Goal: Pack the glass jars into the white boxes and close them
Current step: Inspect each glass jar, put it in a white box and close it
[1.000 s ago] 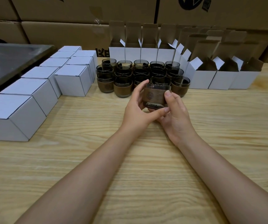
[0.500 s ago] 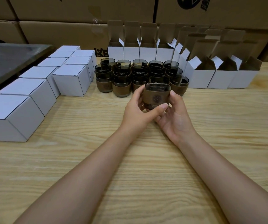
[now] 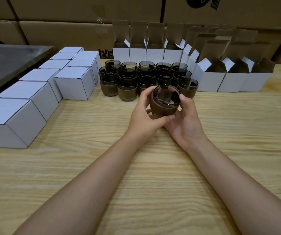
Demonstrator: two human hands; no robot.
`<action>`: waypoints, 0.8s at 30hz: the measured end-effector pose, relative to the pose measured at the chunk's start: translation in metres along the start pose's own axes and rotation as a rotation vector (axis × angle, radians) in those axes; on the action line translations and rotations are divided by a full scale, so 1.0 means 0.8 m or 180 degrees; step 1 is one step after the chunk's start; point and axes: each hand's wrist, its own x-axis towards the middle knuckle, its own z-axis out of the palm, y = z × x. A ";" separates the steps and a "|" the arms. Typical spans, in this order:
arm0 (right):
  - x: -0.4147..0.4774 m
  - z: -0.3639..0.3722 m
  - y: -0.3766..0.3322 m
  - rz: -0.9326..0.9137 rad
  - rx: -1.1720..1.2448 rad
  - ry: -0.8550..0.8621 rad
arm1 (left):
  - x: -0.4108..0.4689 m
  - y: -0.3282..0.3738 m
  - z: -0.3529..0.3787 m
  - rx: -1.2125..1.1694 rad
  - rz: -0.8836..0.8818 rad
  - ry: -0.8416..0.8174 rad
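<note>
i hold one glass jar (image 3: 165,104) just above the middle of the table (image 3: 153,184), tilted so its mouth faces me. my left hand (image 3: 144,114) curls round its left side, thumb under the base, and my right hand (image 3: 185,119) cups its right side. behind it, toward the far edge, the other jars (image 3: 127,87) stand in packed rows. closed white boxes (image 3: 75,82) line the left edge. open white boxes (image 3: 211,80) run along the far edge toward the far right corner, with brown cartons (image 3: 68,28) stacked beyond.

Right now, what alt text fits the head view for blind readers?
The left hand and right hand hold a glass jar with a brown band, tilted toward the camera, over a wooden table. Behind: more jars, closed white boxes left, open boxes right.
</note>
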 end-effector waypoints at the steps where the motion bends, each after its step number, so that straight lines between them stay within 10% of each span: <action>1: 0.000 0.000 -0.001 -0.0018 -0.0001 -0.0028 | 0.001 0.000 0.000 0.0005 0.0014 0.0009; 24: -0.004 0.000 -0.003 0.0047 0.0030 -0.0079 | 0.002 -0.006 0.000 0.0597 0.0341 0.0218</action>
